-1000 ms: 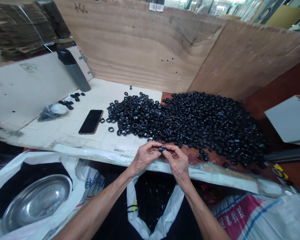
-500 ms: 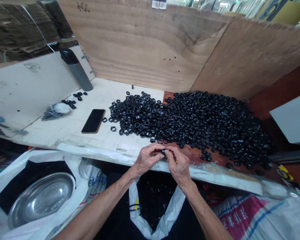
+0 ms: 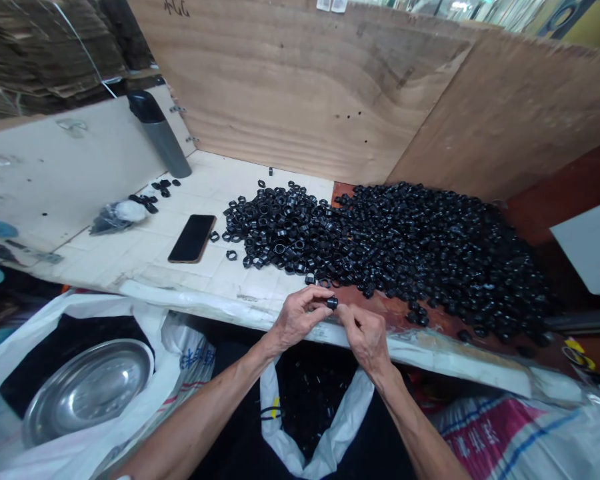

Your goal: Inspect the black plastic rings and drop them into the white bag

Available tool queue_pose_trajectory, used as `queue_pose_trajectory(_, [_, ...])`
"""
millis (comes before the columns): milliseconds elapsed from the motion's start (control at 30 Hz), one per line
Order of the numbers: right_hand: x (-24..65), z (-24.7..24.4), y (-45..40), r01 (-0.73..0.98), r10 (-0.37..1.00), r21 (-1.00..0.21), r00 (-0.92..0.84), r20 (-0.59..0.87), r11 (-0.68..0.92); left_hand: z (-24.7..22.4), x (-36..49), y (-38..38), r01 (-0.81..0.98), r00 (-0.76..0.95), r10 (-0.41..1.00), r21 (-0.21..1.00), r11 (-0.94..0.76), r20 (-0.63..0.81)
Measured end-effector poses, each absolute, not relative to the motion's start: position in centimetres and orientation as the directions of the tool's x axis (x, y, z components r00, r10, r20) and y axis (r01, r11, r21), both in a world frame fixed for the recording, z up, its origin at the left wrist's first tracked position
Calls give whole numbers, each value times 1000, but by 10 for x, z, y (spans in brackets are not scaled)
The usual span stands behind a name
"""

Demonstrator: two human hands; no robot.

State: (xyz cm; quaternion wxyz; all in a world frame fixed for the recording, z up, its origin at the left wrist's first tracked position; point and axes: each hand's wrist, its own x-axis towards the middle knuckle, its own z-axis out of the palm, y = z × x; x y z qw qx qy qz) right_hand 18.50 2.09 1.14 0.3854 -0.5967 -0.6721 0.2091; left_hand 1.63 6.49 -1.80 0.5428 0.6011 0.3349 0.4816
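Note:
My left hand point(image 3: 300, 315) pinches a small black fitting point(image 3: 332, 303) between thumb and forefinger, just above the table's front edge. Close on its right is my right hand point(image 3: 366, 335), fingers curled together; whether anything is between their tips is hidden. Beyond both hands spreads a heap of black ring-shaped nuts point(image 3: 285, 230), running into a larger heap of small black parts point(image 3: 435, 253) on the right. Below my hands, a white sack point(image 3: 269, 407) hangs open with dark pieces inside.
A phone point(image 3: 193, 239) lies left of the heap, with a plastic bag point(image 3: 119, 217) and a grey bottle point(image 3: 163, 137) beyond. A steel basin point(image 3: 90, 390) sits in a sack at lower left. A wooden panel point(image 3: 300, 87) walls the back; a white box point(image 3: 590, 247) stands right.
My right hand has drawn slightly right, away from my left fingers. The black fitting stays in my left pinch and shows more fully. The whole view has shifted a little.

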Motion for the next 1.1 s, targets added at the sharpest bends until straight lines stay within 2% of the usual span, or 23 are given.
queue_pose_trajectory(233, [183,12,22,586,961,-786,42,272,197,-14,15,65,-107,311,929,979,-175,200])
queue_pose_trajectory(367, [181,9,19,496,970,-849,45,238,185,-11,16,61,-116,336,920,978,-171,201])
queue_pose_trajectory(433, [175,7,12,431,986,-898,94,139,86,-12,15,54,-57,336,911,971,-234,239])
queue_pose_trajectory(500, [168,6,1,274,989,-959,148,-27,-67,-14,11,42,37,338,880,930,-367,334])
queue_pose_trajectory(567, [163,6,-12,99,971,-972,129,-199,-212,-12,3,29,94,385,813,857,-506,438])
queue_pose_trajectory(633, [163,7,-23,84,954,-951,70,-291,-296,-5,-8,20,96,492,738,814,-573,462])
queue_pose_trajectory(700, [173,8,-28,278,964,-925,134,-229,-258,2,-19,21,156,637,695,827,-541,335])
queue_pose_trajectory(733, [182,7,-27,417,969,-885,209,-129,-207,5,-23,26,231,657,710,830,-508,252])
queue_pose_trajectory(800, [204,4,-19,672,926,-731,342,160,-122,5,-26,44,405,508,840,808,-429,191])
queue_pose_trajectory(833, [215,1,-13,752,909,-652,336,247,-102,2,-24,55,491,380,897,773,-402,226])
queue_pose_trajectory(900, [234,-6,2,821,923,-567,265,278,-65,-7,-16,78,597,254,916,695,-401,310])
queue_pose_trajectory(1000, [243,-15,27,849,927,-528,220,304,-28,-18,1,101,673,251,899,603,-428,358])
queue_pose_trajectory(1100, [238,-17,44,870,921,-493,192,340,0,-17,15,105,661,301,914,631,-405,271])
